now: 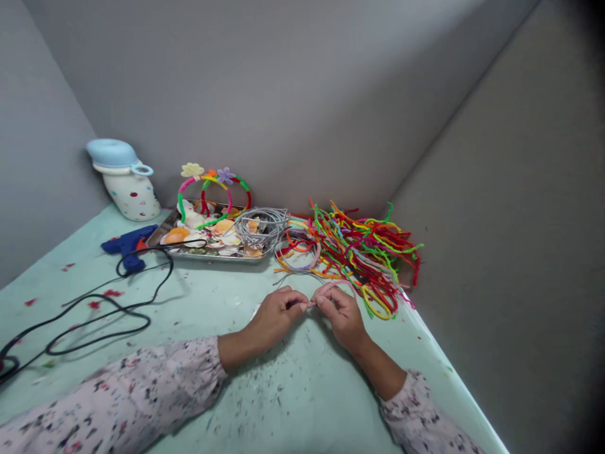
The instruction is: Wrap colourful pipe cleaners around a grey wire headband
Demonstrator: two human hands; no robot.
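Note:
A pale pink pipe cleaner [347, 283] curves over the fingers of my right hand [341, 313], which pinches it. My left hand [278, 315] pinches the end of the same strand, its fingertips close to those of the right. The hands meet just above the table, and part of the strand is hidden behind the fingers. Just beyond them lie a grey wire ring [278, 255] and a large heap of coloured pipe cleaners [363, 246]. A yellow pipe cleaner loop [377, 302] is near my right hand.
A metal tray [212, 255] bears shell-like pieces, two flower-topped coloured hoops [230, 200] and a grey wire coil [262, 227]. To its left are a blue glue gun [130, 244] with a black cord [137, 307] and a white bottle [132, 195]. Walls border the table [265, 403].

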